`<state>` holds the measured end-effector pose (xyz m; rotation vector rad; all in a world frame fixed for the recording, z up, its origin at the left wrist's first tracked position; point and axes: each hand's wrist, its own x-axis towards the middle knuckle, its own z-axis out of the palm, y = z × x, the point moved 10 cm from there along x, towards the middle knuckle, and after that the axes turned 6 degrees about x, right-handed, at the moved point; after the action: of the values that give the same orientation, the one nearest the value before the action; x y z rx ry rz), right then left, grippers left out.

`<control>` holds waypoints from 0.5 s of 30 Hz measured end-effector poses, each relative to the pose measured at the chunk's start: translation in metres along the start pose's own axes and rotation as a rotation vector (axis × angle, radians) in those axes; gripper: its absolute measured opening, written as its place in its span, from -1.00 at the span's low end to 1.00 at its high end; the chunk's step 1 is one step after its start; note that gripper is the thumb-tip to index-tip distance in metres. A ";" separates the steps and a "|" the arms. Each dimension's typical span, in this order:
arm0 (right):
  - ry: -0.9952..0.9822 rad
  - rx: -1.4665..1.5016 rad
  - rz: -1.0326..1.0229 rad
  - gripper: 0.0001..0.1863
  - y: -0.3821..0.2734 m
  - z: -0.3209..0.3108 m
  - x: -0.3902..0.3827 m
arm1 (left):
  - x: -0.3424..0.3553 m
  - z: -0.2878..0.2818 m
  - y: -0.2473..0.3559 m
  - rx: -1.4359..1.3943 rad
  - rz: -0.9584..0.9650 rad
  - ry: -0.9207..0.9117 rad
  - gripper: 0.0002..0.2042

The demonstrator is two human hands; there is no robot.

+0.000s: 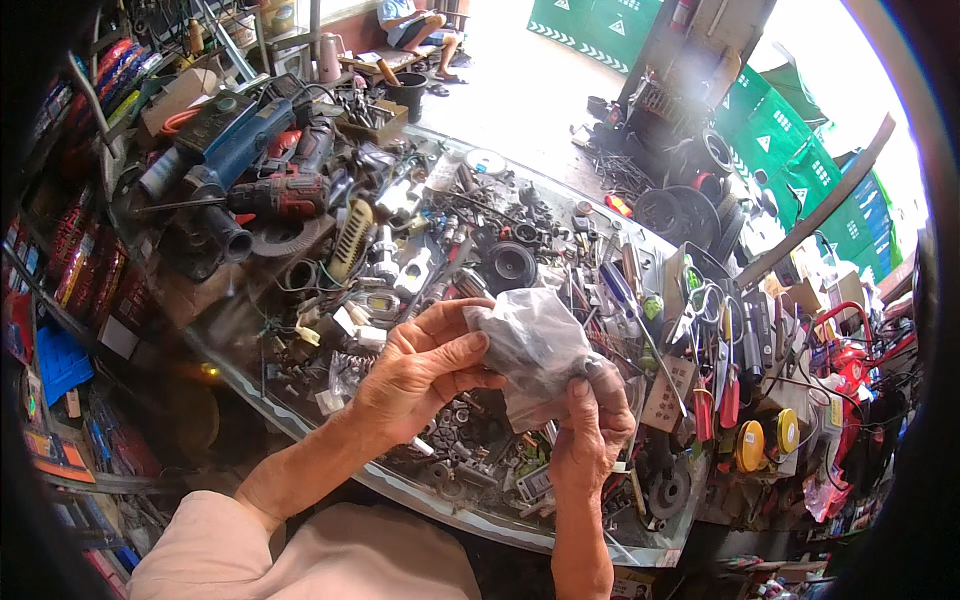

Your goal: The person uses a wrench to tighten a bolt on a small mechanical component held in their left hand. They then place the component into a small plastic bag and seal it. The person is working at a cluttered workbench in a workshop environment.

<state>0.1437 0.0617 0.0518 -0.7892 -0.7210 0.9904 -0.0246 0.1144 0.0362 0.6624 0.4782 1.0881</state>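
A clear, crumpled plastic bag [535, 350] with dark contents hangs between my two hands, above a glass-topped counter strewn with small parts. My left hand [430, 355] pinches its upper left edge between thumb and fingers. On the lower right side, my right hand [592, 420] grips the bag with its thumb on the front. What lies inside the bag is too blurred to name. Below and around the hands are loose metal and plastic pieces, and just beyond the bag lies a black round part [509, 266].
Power tools, among them a red and black drill [285, 195] and a blue grinder [245, 140], are piled at the left. Scissors [710, 310] and yellow tape measures [750, 445] sit at the right. Past the counter, a person [410, 25] sits on a bench near a black bucket [408, 95].
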 end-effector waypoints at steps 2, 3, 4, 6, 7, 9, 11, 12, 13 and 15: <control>0.024 -0.011 -0.031 -0.76 -0.001 -0.005 -0.001 | -0.001 0.004 0.003 0.011 0.013 -0.001 -0.70; 0.026 -0.013 -0.027 -0.77 -0.002 -0.004 -0.001 | -0.001 0.005 0.003 0.018 0.020 0.003 -0.71; 0.030 -0.016 -0.034 -0.78 0.000 -0.006 -0.001 | -0.001 0.006 0.003 0.025 0.026 0.006 -0.72; 0.040 -0.021 -0.049 -0.79 0.003 -0.009 0.000 | -0.002 0.008 0.009 0.085 0.072 0.023 -0.74; 0.010 0.020 0.071 -0.76 0.004 0.000 -0.002 | -0.003 0.009 0.012 0.122 0.100 0.023 -0.73; -0.024 0.014 0.084 -0.72 0.011 0.000 -0.003 | -0.003 0.012 0.018 0.203 0.143 0.047 -0.75; -0.073 0.054 0.156 -0.64 0.017 0.005 -0.004 | 0.000 0.012 0.020 0.234 0.147 0.081 -0.76; -0.087 0.076 0.185 -0.63 0.019 0.008 -0.005 | 0.001 0.012 0.022 0.250 0.150 0.099 -0.77; -0.101 0.098 0.214 -0.62 0.022 0.011 -0.005 | 0.002 0.009 0.022 0.247 0.143 0.132 -0.78; -0.139 0.157 0.291 -0.56 0.028 0.014 -0.006 | 0.008 0.005 0.021 0.245 0.157 0.136 -0.78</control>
<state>0.1177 0.0690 0.0345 -0.7046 -0.6486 1.3587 -0.0316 0.1266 0.0538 0.8550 0.6934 1.2398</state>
